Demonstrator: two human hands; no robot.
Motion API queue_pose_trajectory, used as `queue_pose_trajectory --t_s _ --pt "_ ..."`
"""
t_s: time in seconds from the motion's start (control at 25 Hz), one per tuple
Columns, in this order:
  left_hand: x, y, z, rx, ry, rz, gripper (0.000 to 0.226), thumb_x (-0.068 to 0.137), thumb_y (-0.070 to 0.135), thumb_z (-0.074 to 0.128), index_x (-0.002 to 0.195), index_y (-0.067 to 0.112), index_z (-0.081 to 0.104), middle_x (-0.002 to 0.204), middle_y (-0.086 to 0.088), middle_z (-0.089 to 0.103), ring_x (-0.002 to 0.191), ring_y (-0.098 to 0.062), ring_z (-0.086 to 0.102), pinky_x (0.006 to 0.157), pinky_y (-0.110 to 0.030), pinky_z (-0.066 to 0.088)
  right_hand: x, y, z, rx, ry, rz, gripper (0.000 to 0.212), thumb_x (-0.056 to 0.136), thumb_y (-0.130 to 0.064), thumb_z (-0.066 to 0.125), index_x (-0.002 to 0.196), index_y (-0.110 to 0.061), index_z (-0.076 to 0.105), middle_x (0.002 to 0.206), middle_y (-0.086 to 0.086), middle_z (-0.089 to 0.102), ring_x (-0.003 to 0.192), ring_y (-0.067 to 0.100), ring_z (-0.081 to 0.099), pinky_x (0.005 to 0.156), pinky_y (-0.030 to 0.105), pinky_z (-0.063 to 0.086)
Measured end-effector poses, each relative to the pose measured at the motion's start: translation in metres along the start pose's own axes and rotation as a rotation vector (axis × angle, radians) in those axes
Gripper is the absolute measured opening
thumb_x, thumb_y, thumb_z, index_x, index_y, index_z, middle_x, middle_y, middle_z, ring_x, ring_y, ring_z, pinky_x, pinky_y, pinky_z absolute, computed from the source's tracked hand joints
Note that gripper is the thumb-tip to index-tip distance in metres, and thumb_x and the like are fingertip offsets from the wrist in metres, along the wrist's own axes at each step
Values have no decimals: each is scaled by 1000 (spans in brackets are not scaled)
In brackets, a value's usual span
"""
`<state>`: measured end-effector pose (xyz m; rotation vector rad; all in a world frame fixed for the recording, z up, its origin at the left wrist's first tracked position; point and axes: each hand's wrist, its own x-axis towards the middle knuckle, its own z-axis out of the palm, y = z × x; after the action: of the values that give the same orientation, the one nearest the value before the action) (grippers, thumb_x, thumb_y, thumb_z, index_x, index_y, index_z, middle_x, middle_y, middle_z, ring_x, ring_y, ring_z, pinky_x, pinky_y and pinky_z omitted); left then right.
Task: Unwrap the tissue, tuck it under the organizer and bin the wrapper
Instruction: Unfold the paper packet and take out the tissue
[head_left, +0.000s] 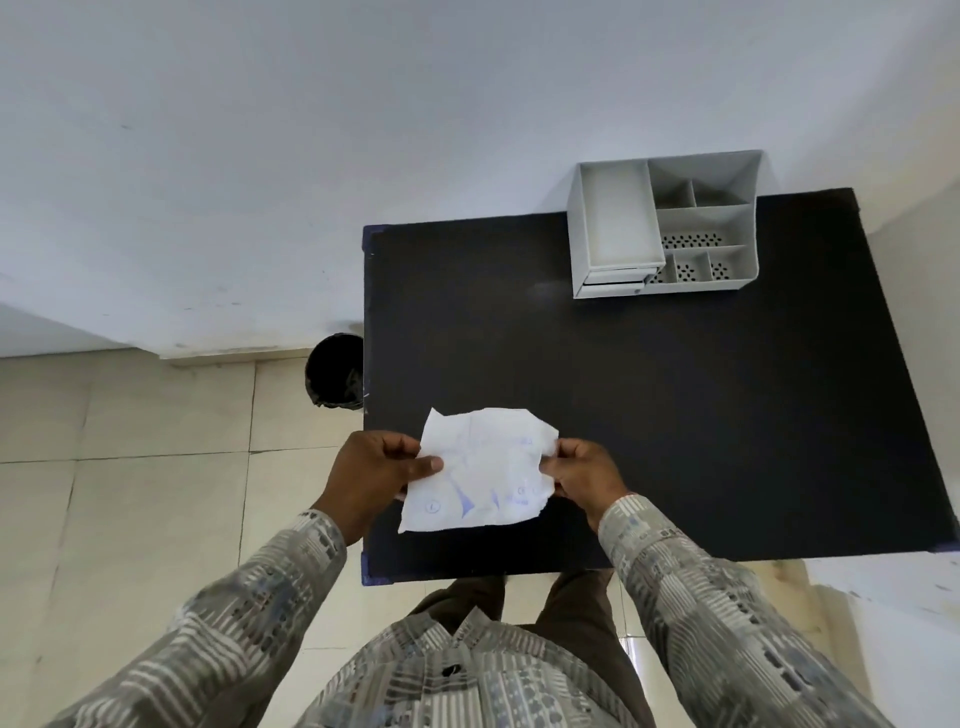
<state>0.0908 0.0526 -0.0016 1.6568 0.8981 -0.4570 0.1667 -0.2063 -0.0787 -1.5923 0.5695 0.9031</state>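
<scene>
A white tissue packet (480, 470) with faint blue print is held flat above the near left part of the black table (675, 389). My left hand (376, 475) pinches its left edge with the thumb on top. My right hand (582, 473) grips its right edge. I cannot tell whether the tissue is still inside the wrapper. The grey desk organizer (665, 228), with several open compartments and a small drawer, stands at the table's far side. A black bin (335, 371) sits on the floor against the table's left edge.
A white wall runs behind the table and bin. Beige floor tiles (130, 493) spread to the left. My legs stand at the table's near edge, and patterned sleeves cover both forearms.
</scene>
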Motion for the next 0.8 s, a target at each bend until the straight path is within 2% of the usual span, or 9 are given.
queue_pose_trajectory --t_s 0.08,0.2,0.32,0.4,0.48,0.52,0.64,0.72,0.8 --pt "1 2 -5 -11 -5 16 11 82 13 89 86 7 80 83 -2 85 75 -23 82 63 -33 66 3 1 0 24 37 7 12 88 0 75 94 -10 79 104 19 82 85 28 78 80 43 65" --pt "2 7 -8 -37 -27 31 9 83 13 88 88 9 82 86 -5 85 77 -25 82 64 -33 64 8 3 0 58 92 34 11 88 -3 78 99 -5 78 103 19 81 82 27 77 72 38 65" --pt "5 10 -9 22 -52 25 11 81 11 90 88 10 81 80 -3 84 73 -22 81 59 -30 63 10 8 5 -5 50 75 20 87 -9 81 106 -4 78 104 14 82 87 26 80 66 34 64" --pt "6 10 -10 56 -176 -29 16 81 4 88 96 4 80 86 -10 85 77 -25 81 61 -31 65 12 10 7 2 47 92 23 87 -11 82 108 -6 77 104 13 83 90 28 80 67 34 64" --pt "4 10 -12 86 -360 -106 22 83 -2 85 104 -2 79 98 -18 84 87 -31 83 67 -34 67 14 11 6 42 99 81 18 87 -10 81 104 -4 76 102 16 82 84 28 79 66 35 63" --pt "4 8 -13 104 -393 -116 22 84 -4 84 105 -3 79 100 -18 84 89 -31 83 69 -35 68 15 10 5 29 129 67 13 87 -10 80 99 -4 76 102 18 81 81 29 77 68 37 63" --pt "8 0 -14 118 -208 -72 21 82 -2 85 102 0 78 95 -18 84 83 -29 83 74 -42 69 18 14 5 -140 168 20 10 87 -16 79 92 -7 78 100 17 82 87 31 79 82 47 66" --pt "13 -7 -17 59 -150 -72 29 81 -2 86 107 4 76 96 -15 84 87 -32 83 79 -49 68 18 15 6 -251 200 -9 11 86 -20 79 92 -11 78 97 12 82 92 30 79 85 45 65" --pt "13 -11 -18 46 -163 -66 39 79 -2 88 112 9 71 98 -14 83 85 -31 83 73 -47 69 16 15 6 -336 243 -42 13 85 -25 79 92 -14 77 94 6 80 90 26 77 87 41 64"
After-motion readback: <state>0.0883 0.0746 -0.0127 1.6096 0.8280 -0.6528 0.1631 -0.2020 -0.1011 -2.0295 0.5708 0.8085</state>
